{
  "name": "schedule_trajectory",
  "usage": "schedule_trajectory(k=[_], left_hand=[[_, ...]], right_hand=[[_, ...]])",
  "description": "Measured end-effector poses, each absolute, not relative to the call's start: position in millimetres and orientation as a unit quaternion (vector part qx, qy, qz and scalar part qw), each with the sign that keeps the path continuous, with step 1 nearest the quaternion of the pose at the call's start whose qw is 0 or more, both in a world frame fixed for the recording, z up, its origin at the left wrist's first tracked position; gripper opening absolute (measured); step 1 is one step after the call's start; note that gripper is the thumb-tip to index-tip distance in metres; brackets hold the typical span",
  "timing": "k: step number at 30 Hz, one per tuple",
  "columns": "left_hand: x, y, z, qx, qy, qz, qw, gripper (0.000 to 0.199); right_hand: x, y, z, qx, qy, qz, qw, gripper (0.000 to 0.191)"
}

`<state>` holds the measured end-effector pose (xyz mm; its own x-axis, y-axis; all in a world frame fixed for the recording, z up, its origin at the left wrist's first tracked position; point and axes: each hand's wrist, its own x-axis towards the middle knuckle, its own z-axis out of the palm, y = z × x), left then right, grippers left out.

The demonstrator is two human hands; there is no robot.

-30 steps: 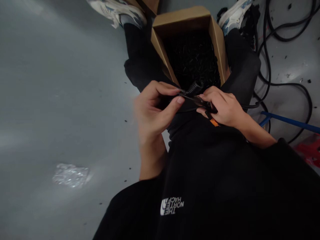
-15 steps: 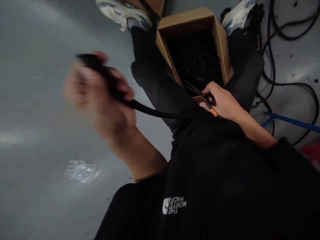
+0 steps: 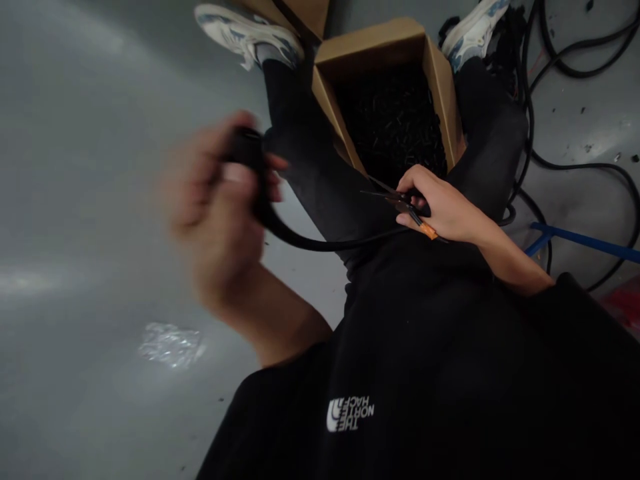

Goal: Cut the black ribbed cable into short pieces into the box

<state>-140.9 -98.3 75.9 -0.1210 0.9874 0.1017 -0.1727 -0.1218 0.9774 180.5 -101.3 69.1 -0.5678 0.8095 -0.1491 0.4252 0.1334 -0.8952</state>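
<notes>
My left hand (image 3: 220, 207), smeared by motion, is closed around the end of a black rubber strip (image 3: 320, 245) to the left of my knees. From there the strip sags across my lap and passes behind my right hand (image 3: 437, 203). That hand grips scissors (image 3: 400, 197) with dark handles and orange tape on one of them. The blades point left and stand apart, with nothing visible between them. Whether the right fingers also touch the strip is hidden. Between my legs, just beyond the scissors, stands a cardboard box (image 3: 370, 40) holding many short black pieces (image 3: 400, 120).
Long loops of black strip (image 3: 575, 167) lie on the floor at the right. A blue bar (image 3: 595, 240) juts in there, near something red (image 3: 625, 300). Crumpled clear plastic (image 3: 173, 345) lies on the left floor. Another cardboard piece (image 3: 305, 13) is at the top.
My left hand has moved right and slightly down with the strip end, which now bends more. The scissor blades have spread wider. Loops beside my right leg have shifted.
</notes>
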Motion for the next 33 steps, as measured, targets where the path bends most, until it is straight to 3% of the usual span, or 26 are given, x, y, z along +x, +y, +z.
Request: schedule_trajectory(k=[4, 15, 23, 28, 33], left_hand=[[-108, -90, 59, 0.564, 0.400, 0.553, 0.465, 0.058], [-72, -94, 59, 0.553, 0.441, 0.579, 0.405, 0.057], [-68, -105, 68, 0.542, 0.490, 0.535, 0.424, 0.043], [-62, -114, 83, 0.552, 0.484, 0.522, 0.436, 0.034], [-65, -119, 91, 0.557, 0.394, 0.541, 0.492, 0.029]], right_hand=[[175, -103, 79, -0.409, -0.732, 0.502, 0.214, 0.032], [167, -106, 80, -0.425, -0.704, 0.514, 0.244, 0.045], [156, -115, 72, -0.461, -0.689, 0.484, 0.280, 0.046], [155, -105, 85, -0.406, -0.734, 0.444, 0.316, 0.046], [160, -95, 121, -0.329, -0.855, 0.311, 0.252, 0.024]])
